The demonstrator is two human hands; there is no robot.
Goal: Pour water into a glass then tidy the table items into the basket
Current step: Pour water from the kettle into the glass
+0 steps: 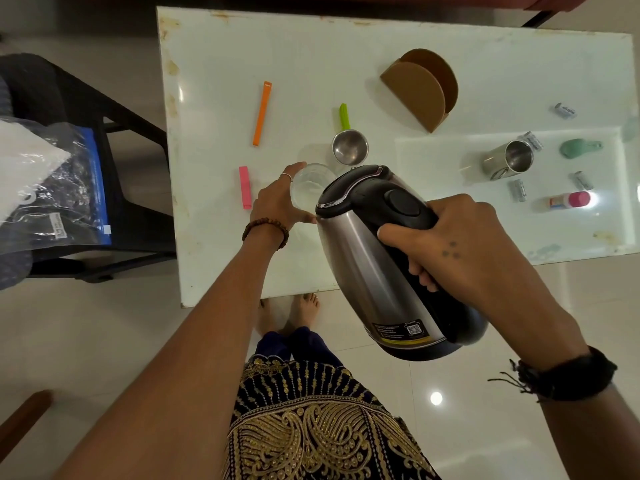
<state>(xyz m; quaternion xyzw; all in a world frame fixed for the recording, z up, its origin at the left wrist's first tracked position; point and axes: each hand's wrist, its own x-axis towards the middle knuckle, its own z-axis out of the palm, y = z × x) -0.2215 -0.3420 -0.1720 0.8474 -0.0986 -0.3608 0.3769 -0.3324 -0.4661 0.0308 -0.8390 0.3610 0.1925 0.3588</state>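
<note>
A clear glass [309,184] stands on the white table [221,57] with a little water in it. My left hand [277,202] wraps around its left side. My right hand [450,244] grips the black handle of a steel electric kettle [377,258], which is tilted with its spout over the glass. An orange clip [262,113], a pink clip [245,187] and a steel measuring cup with a green handle [349,147] lie close by. No basket is in view.
A brown cardboard holder [420,90] stands at the back. To the right are a steel mug on its side [509,161], a green scoop [578,148], several small batteries [517,190] and a pink-capped tube [571,200]. A dark chair with a plastic bag [55,188] sits left of the table.
</note>
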